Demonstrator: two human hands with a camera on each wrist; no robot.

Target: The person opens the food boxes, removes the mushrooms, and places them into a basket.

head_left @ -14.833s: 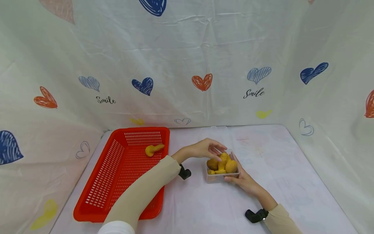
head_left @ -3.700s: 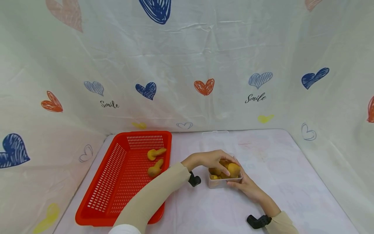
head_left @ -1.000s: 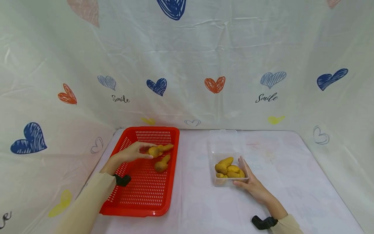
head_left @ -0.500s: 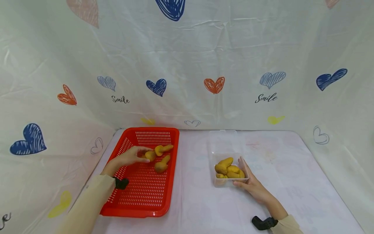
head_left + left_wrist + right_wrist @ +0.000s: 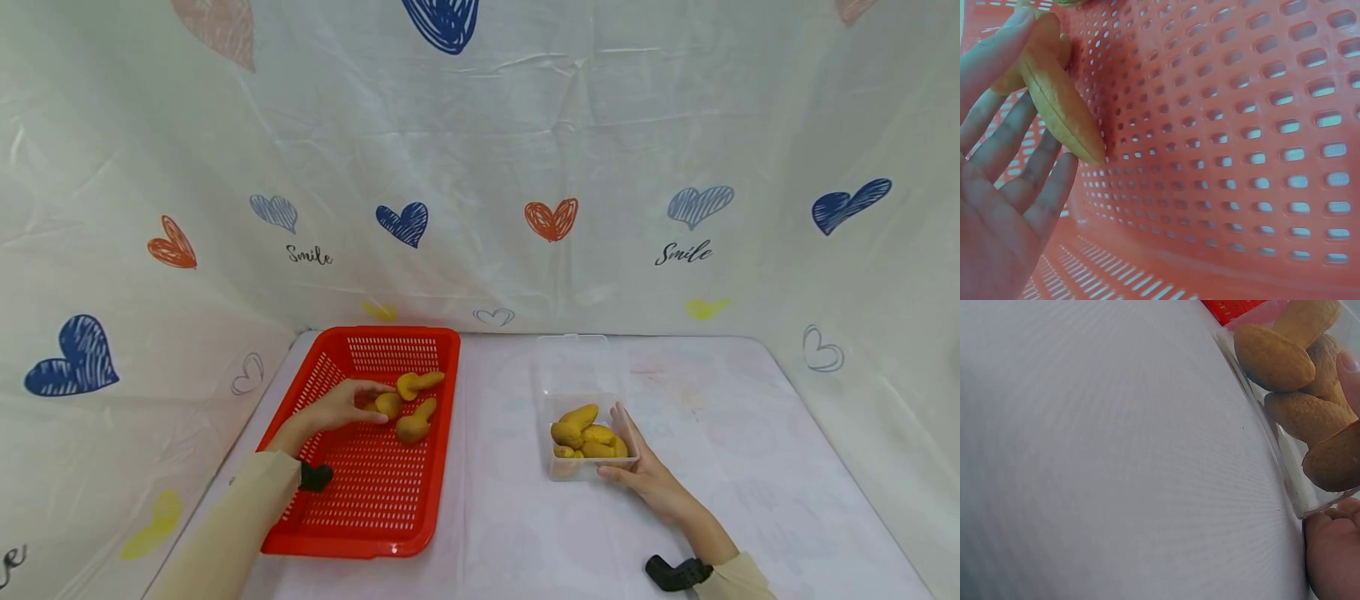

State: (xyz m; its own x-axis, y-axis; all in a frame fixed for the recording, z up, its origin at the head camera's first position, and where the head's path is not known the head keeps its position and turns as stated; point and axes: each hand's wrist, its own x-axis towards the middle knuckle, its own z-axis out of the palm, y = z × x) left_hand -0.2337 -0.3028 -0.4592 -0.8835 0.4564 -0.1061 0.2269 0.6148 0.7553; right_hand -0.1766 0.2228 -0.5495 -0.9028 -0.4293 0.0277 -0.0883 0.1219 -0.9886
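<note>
Over the red basket (image 5: 348, 546), my left hand (image 5: 337, 406) holds a yellow-brown mushroom (image 5: 388, 406) low between thumb and fingers. In the left wrist view the thumb lies on that mushroom's cap, and its pale stem (image 5: 1063, 109) points down beside the fingertips. Two more mushrooms lie right by it, one with its yellow underside up (image 5: 408, 385) and one brown-capped (image 5: 412, 428). My right hand (image 5: 656, 479) grips the right side of a clear plastic box (image 5: 566, 472), thumb at the front. Several mushrooms (image 5: 600, 448) fill the box; the right wrist view shows their brown caps (image 5: 1272, 357) close up.
The box's clear lid (image 5: 573, 362) is folded back flat behind it on the white tabletop (image 5: 502, 500). A white curtain (image 5: 465, 142) printed with hearts rises behind and at the sides. A black wrist camera (image 5: 678, 575) sits on the right wrist.
Several seconds ago the left hand was in the box; now it is in the basket with another mushroom, drawn slightly left and down lately. The right hand stays at the box.
</note>
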